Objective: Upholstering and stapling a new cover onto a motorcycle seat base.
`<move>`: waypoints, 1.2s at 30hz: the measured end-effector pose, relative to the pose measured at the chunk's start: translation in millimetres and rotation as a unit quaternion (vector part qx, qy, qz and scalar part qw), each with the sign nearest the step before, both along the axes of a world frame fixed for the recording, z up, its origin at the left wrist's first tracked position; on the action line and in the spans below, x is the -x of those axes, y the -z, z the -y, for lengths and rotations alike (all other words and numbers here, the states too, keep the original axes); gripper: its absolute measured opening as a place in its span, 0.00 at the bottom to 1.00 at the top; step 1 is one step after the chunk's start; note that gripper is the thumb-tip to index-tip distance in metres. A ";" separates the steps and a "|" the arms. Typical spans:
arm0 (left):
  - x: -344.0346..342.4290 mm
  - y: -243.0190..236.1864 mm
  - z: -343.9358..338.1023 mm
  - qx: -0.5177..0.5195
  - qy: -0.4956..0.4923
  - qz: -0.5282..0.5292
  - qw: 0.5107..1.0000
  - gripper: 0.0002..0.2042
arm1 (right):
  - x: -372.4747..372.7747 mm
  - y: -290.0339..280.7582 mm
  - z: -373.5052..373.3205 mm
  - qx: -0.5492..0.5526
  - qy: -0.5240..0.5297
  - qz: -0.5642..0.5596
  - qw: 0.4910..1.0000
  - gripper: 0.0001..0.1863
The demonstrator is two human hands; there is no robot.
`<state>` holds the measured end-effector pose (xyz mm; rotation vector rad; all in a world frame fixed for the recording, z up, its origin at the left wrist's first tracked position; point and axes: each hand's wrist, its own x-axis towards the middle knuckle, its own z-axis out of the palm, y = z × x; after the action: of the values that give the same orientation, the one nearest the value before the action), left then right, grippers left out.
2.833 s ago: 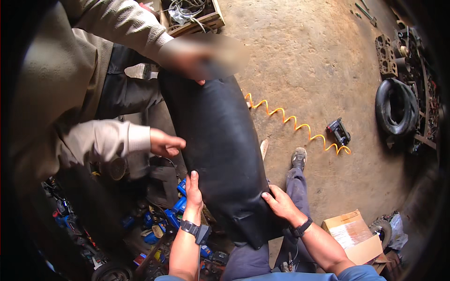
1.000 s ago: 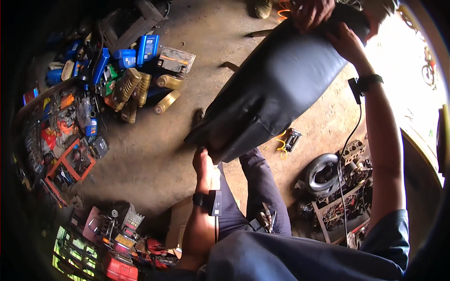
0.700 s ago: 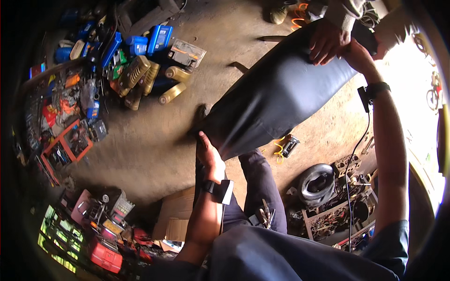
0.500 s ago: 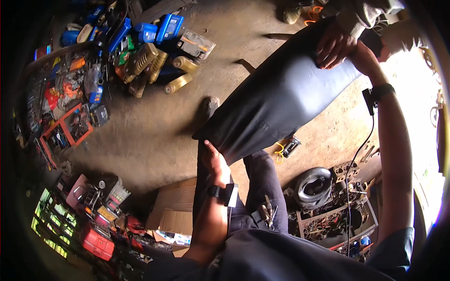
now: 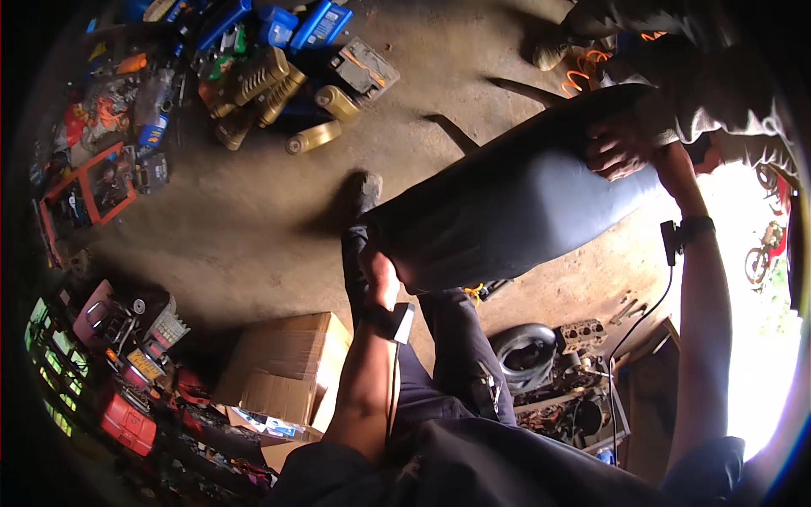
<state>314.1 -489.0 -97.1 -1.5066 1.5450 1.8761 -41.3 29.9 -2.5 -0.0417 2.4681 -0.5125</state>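
A long, smooth black vinyl cover (image 5: 498,211), pulled taut over what looks like a motorcycle seat, slants across the middle from lower left to upper right. My left hand (image 5: 378,277) grips its near-left end, with the fingers partly in shadow. At the far-right end my right hand (image 5: 678,173) holds the edge, its fingertips hidden. Another person's hand (image 5: 619,150) presses on the top surface beside my right hand, fingers curled. What lies beneath the cover cannot be seen.
Gold bottles (image 5: 266,80), blue bottles (image 5: 321,25) and a battery (image 5: 365,69) lie at upper left. An orange frame (image 5: 89,190) stands below them. Close to my legs are a cardboard box (image 5: 274,363) and a rolled inner tube (image 5: 524,355). A cable (image 5: 635,325) hangs from my right wrist.
The black cover has tipped flatter, its far end coming lower in the picture, and its wrinkles near my left hand have lessened. The other person's fingers have curled. My whole view has shifted.
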 end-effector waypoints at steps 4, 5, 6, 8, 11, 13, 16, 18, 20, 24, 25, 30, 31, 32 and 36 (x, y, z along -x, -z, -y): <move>22.8 15.8 -22.5 -0.043 -0.227 0.019 0.973 0.17 | -10.9 -8.4 -37.5 0.021 0.021 -0.069 0.997 0.28; 10.4 16.1 -18.9 -0.033 -0.114 -0.042 0.992 0.25 | -8.6 -8.1 -38.3 0.005 0.033 -0.057 0.998 0.28; 16.1 8.2 -25.5 -0.036 0.003 -0.100 0.994 0.33 | -10.9 -17.8 -45.9 -0.024 0.048 -0.043 0.998 0.28; -44.1 78.6 14.4 0.035 0.012 0.020 0.999 0.19 | -8.4 6.2 -8.8 0.007 0.047 -0.036 0.998 0.27; -35.5 85.8 -14.8 0.020 -0.079 0.045 0.996 0.19 | -12.2 -4.6 -30.1 -0.021 0.047 -0.033 0.998 0.27; -13.0 78.7 -33.6 -0.056 -0.104 -0.002 0.993 0.19 | -8.7 -25.5 -35.3 -0.043 0.037 -0.042 0.997 0.26; -37.0 78.1 -7.8 0.139 0.215 -0.095 0.962 0.18 | -16.2 -22.0 -4.1 -0.030 0.105 0.000 0.994 0.26; -45.5 94.3 -7.2 0.111 0.188 -0.044 0.975 0.16 | -19.9 -11.7 -14.1 -0.026 0.089 -0.074 0.993 0.27; -61.3 100.4 1.2 0.053 0.138 -0.059 0.987 0.18 | -24.6 -8.1 -3.2 -0.052 0.082 -0.066 0.993 0.28; -54.0 87.3 -6.2 0.159 0.287 -0.099 0.940 0.20 | -30.4 -11.4 -15.9 -0.110 0.026 -0.146 0.983 0.26; -58.8 89.7 -1.3 0.110 0.268 -0.122 0.949 0.19 | -31.8 -4.2 -17.7 -0.127 0.036 -0.150 0.980 0.26; -52.6 93.3 -7.8 0.117 0.324 -0.170 0.923 0.23 | -34.4 12.4 -91.0 -0.213 -0.262 -0.297 0.893 0.28; -36.6 70.8 -5.1 0.058 0.352 -0.162 0.920 0.22 | -57.1 3.4 -106.8 -0.227 -0.250 -0.295 0.894 0.28; -42.0 74.8 -5.3 0.053 0.363 -0.173 0.914 0.22 | -32.4 30.3 -91.0 -0.201 -0.206 -0.304 0.908 0.29; -49.5 96.1 4.5 -0.346 -0.105 -0.107 0.926 0.23 | -77.3 101.4 -14.1 -0.066 -0.018 -0.353 0.933 0.30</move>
<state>363.5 -493.5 -193.2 -1.1867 0.6494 2.4156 36.0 44.0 -103.9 -0.2569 3.1908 -0.3476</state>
